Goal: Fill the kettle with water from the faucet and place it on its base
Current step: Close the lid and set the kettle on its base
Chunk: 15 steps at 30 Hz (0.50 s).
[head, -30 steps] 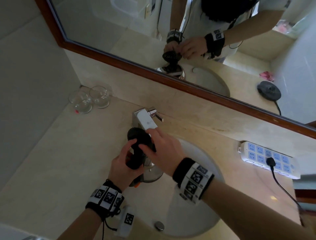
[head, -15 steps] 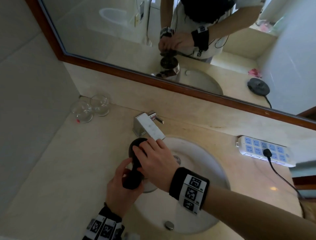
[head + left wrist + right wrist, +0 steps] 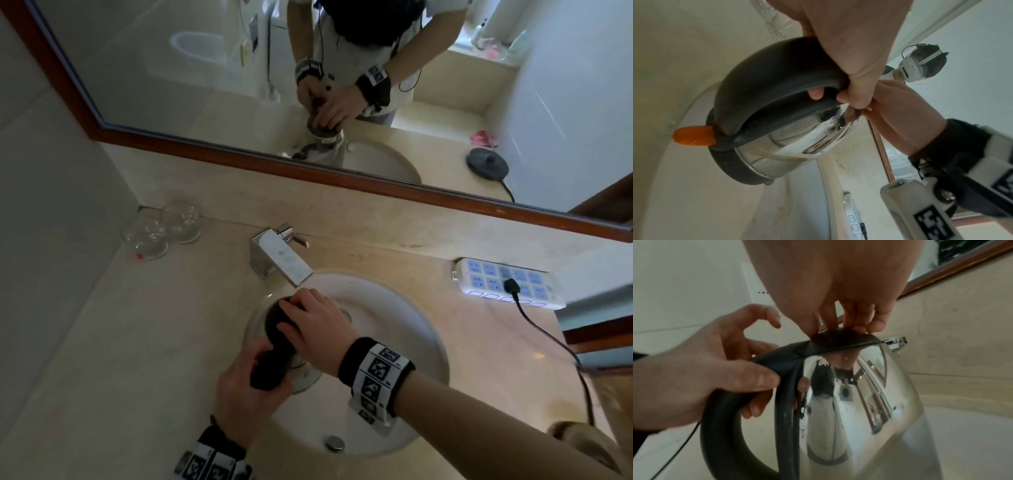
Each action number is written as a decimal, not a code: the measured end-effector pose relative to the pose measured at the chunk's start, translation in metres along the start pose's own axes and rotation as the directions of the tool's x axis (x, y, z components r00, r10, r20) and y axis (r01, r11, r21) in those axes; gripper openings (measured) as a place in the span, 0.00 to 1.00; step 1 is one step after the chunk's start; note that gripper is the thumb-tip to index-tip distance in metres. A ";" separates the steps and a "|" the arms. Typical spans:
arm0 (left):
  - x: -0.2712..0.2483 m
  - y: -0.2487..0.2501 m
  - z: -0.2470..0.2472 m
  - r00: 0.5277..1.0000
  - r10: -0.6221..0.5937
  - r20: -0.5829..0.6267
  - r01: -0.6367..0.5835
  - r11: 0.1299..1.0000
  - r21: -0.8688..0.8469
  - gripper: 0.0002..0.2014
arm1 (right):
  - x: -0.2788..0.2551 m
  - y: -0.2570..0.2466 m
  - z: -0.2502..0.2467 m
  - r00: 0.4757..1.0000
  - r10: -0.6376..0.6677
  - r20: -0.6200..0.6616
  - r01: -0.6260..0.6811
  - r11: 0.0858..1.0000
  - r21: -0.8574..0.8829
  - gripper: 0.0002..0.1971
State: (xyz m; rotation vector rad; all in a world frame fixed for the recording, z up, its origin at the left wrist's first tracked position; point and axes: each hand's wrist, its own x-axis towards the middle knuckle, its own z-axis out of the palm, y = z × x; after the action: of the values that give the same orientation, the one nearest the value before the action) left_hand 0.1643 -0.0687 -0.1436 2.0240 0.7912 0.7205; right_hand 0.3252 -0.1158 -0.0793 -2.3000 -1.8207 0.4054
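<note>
A steel kettle (image 3: 303, 375) with a black lid (image 3: 279, 320) and black handle stands upright at the left side of the sink (image 3: 411, 346), in front of the faucet (image 3: 281, 260). My left hand (image 3: 245, 397) grips the handle, thumb on top. My right hand (image 3: 313, 329) lies over the lid, fingertips pressing on it. In the left wrist view the kettle (image 3: 797, 139) shows an orange switch (image 3: 692, 136) by its black foot ring. In the right wrist view, fingertips (image 3: 861, 324) rest on the lid (image 3: 838, 340). The black kettle base (image 3: 486, 164) appears only in the mirror.
Two upturned glasses (image 3: 161, 229) stand at the counter's back left. A white power strip (image 3: 507, 287) with a black plug and cable lies right of the sink. A wood-framed mirror (image 3: 308, 168) runs along the back wall. No water runs from the faucet.
The kettle has come away from under the faucet spout toward me, both hands with it. The lid, raised a second ago, now lies down under my right hand.
</note>
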 end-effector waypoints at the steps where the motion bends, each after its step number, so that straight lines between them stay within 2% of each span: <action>1: -0.001 0.002 0.002 1.000 0.013 0.001 -0.013 1.000 0.005 0.24 | -0.003 0.003 0.000 1.000 0.004 0.017 -0.004 1.000 0.019 0.21; 4: -0.005 0.012 0.009 0.998 0.063 0.010 -0.063 0.997 0.044 0.23 | -0.019 0.011 -0.003 0.999 -0.011 -0.045 0.013 0.999 0.045 0.21; 6: -0.007 0.020 0.015 0.997 0.079 -0.008 -0.078 0.994 0.075 0.22 | -0.039 0.016 -0.004 0.972 0.019 -0.235 0.023 0.984 0.176 0.15; 7: -0.008 0.025 0.018 0.996 0.091 -0.024 -0.089 0.993 0.083 0.22 | -0.052 0.016 -0.007 0.940 0.084 -0.330 0.011 0.961 0.277 0.11; 8: -0.008 0.032 0.022 0.993 0.110 -0.035 -0.106 0.991 0.087 0.22 | -0.066 0.019 -0.009 0.909 0.169 -0.380 -0.014 0.926 0.377 0.10; 9: -0.007 0.039 0.026 0.990 0.136 -0.037 -0.132 0.987 0.095 0.22 | -0.080 0.021 -0.010 0.909 0.268 -0.319 -0.092 0.876 0.474 0.15; 10: -0.007 0.047 0.031 0.986 0.166 -0.030 -0.162 0.981 0.104 0.22 | -0.093 0.021 -0.014 0.925 0.348 -0.152 -0.216 0.811 0.544 0.21; 11: -0.007 0.057 0.037 0.982 0.188 -0.020 -0.184 0.977 0.111 0.22 | -0.106 0.022 -0.016 0.916 0.398 0.053 -0.348 0.721 0.600 0.24; 12: -0.007 0.067 0.042 0.981 0.196 -0.014 -0.193 0.975 0.109 0.23 | -0.116 0.024 -0.017 0.882 0.427 0.202 -0.442 0.596 0.670 0.26; 13: -0.005 0.080 0.048 0.983 0.185 -0.012 -0.183 0.979 0.093 0.25 | -0.123 0.028 -0.016 0.849 0.444 0.287 -0.486 0.443 0.753 0.26; 15: -0.003 0.107 0.062 0.986 0.168 -0.023 -0.166 0.984 0.066 0.27 | -0.130 0.037 -0.018 0.802 0.475 0.361 -0.485 0.165 0.859 0.24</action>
State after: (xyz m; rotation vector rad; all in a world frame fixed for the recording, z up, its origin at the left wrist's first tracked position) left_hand 0.2354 -0.1500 -0.0846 2.1607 0.6733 0.8299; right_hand 0.3376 -0.2505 -0.0603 -1.8007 -0.3635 1.1845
